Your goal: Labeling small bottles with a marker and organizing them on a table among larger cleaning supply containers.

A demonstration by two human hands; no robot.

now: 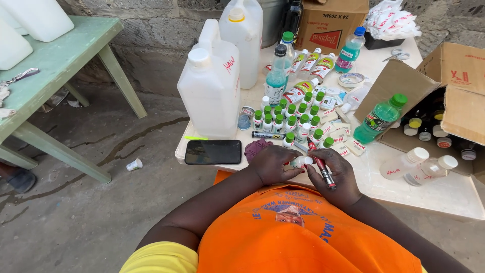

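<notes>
From the head camera, the left hand (271, 164) pinches a small white bottle (301, 162) at the near edge of the tabletop (444, 194), while the right hand (339, 174) grips a red marker (320, 164), tip close to the bottle. The step looks like marking the bottle; that calls for a steady hold. Behind stand green-capped small bottles (290, 119), empty-looking, and two large white jugs (212, 86). A green bottle (379, 119) holds green liquid.

The left hand (272, 164) covers most of a small white bottle (302, 161), hiding its cap. The cardboard box (454, 86) runs off the right edge, and the bottles inside it sit too deep in shadow to distinguish.
</notes>
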